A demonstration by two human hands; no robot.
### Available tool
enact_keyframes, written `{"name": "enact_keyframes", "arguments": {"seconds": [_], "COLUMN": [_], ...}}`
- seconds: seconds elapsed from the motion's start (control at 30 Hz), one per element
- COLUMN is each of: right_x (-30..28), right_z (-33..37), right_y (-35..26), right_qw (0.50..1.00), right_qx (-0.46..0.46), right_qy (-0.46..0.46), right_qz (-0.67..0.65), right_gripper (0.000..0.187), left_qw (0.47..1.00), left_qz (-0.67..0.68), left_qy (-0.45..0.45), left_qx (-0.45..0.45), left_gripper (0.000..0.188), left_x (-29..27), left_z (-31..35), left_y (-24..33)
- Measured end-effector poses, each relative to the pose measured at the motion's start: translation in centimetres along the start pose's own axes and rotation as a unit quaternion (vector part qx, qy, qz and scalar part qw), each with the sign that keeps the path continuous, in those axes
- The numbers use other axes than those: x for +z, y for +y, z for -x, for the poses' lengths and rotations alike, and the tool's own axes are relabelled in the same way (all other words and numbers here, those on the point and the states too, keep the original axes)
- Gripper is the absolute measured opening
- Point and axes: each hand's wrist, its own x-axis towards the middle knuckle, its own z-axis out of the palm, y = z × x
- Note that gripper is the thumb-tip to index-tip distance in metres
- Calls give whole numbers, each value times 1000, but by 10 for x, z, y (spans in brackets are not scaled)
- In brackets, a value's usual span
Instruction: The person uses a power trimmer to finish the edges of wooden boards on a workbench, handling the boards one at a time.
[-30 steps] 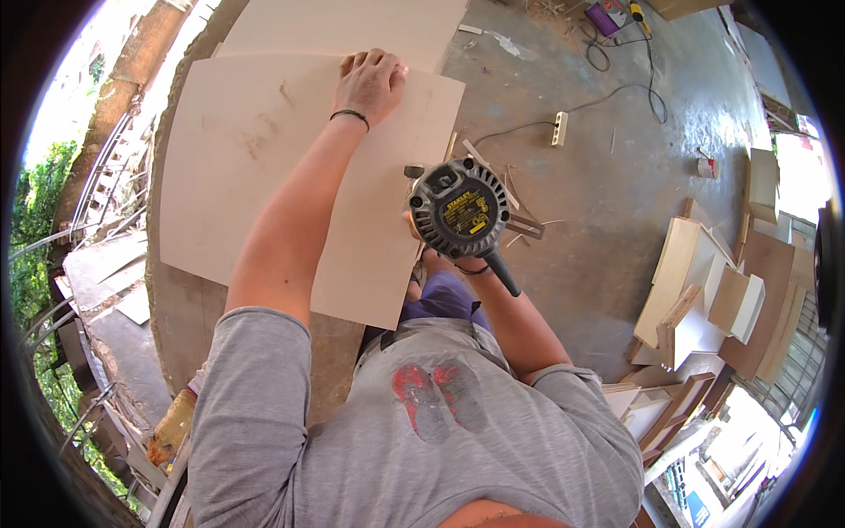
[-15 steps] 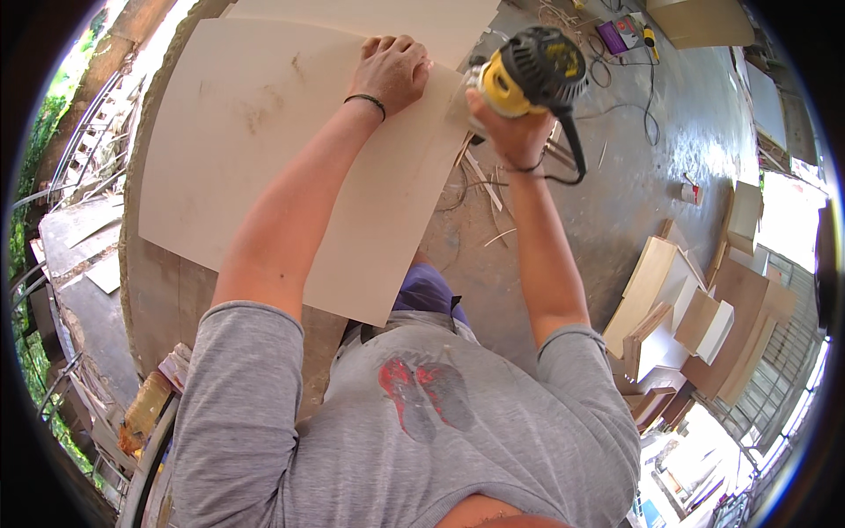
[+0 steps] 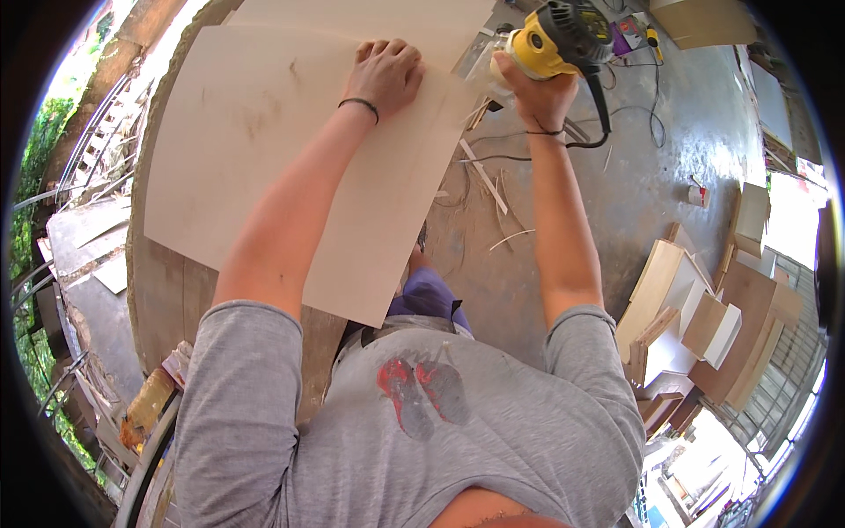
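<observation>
In the head view, the right hand [image 3: 539,95] is closed round the lower body of a yellow-and-black power tool [image 3: 563,40], thumb on the side towards the board; its other fingers are mostly hidden. The tool leans, its black cap off to the hand's right and its base to the left. The pale board [image 3: 264,167] lies left of this hand, its near-side edge slanting from the base back towards the person's waist. Blur at the base hides whether it touches that edge. The left hand [image 3: 387,77] rests palm down on the board near its far edge, fingers half-curled, apparently grasping nothing; whether the fingertips hook the edge I cannot tell. The right hand is nearer the slanting edge.
</observation>
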Motion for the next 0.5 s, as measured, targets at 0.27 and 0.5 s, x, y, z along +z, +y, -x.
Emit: {"name": "enact_keyframes", "arguments": {"seconds": [0.27, 0.5], "right_x": [3, -3], "right_z": [50, 70], "right_y": [-30, -31], "right_qw": [999, 998], "right_qx": [-12, -4], "right_qy": [-38, -41], "right_qz": [-1, 40], "right_gripper": [47, 45], "left_qw": [976, 1000], "left_qz": [120, -18], "left_qy": [-173, 19], "left_qx": [-52, 15], "left_gripper": [71, 43], "left_x": [13, -26], "left_z": [-18, 86], "left_y": [-26, -24]}}
